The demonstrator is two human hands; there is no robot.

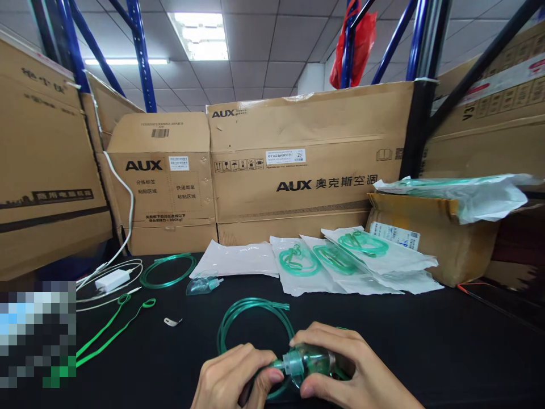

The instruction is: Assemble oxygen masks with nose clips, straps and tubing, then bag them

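A black table [443,341] fills the lower view. Behind it stands a wide AUX carton [315,165], with a narrower AUX carton [164,187] at its left and a smaller brown box [430,238] toward the right. White packets showing green tubing [298,281] overlap in front of these, 3 of them with their coils in plain sight, next to a plain white pouch [236,259].

At the near edge are the person's 2 hands. The right hand [355,360] comes in from the lower right, its back turned outward, fingers arched over the top of a clear green mask [318,360] and thumb pressed underneath; the grip is rounded, as wide as the mask. The left hand [236,372] rises from the bottom, knuckles up and fingers curled, with index finger and thumb pointing right in a narrow pinch on a slim green tube end [277,364]. That end meets the mask's pale connector [293,362] between the 2 hands, low and near the middle.

A green tubing coil [255,303] lies just beyond them, partly hidden by the hands; whether it joins the pinched end I cannot tell. Farther back sits another clear mask [202,286], and smallest is a metal piece [171,322] at the left.
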